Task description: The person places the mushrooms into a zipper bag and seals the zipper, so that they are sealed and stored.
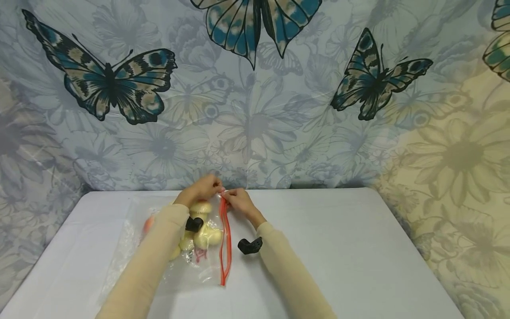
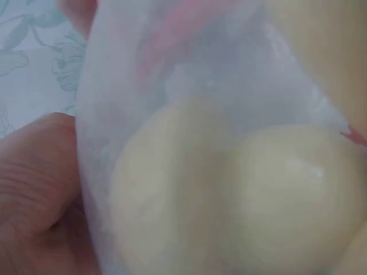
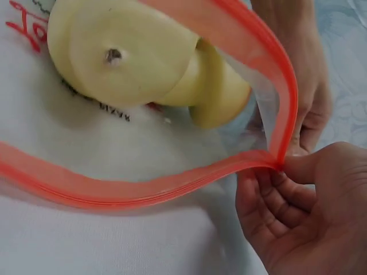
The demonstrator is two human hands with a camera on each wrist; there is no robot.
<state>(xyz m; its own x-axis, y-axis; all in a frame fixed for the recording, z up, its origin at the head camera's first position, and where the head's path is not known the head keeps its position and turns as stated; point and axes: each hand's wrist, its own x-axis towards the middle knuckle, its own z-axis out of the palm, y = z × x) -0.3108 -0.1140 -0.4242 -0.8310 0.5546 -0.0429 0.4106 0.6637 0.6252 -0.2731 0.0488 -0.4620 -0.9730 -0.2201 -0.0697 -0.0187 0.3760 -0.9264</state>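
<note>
A clear plastic zip bag [image 1: 133, 221] lies on the table, its red zip strip [image 1: 228, 239] facing right. Its mouth gapes in the right wrist view. Inside are pale yellow, rounded, glossy pieces [image 1: 208, 237], one with a small hole, and something orange-red [image 1: 149, 223] partly behind the left sleeve. My right hand [image 1: 240, 200] pinches the far end of the zip strip between thumb and fingers. Beside it, my left hand [image 1: 204, 188] holds the bag's edge at the same far corner with curled fingers. The left wrist view is mostly filled by the bag's film.
The white table [image 1: 338, 248] extends to the right of the bag. Behind it hangs a butterfly-patterned cloth [image 1: 255, 124], close to the far edge and both hands. A black wrist camera sits on each wrist, the left one [image 1: 195, 224] over the bag.
</note>
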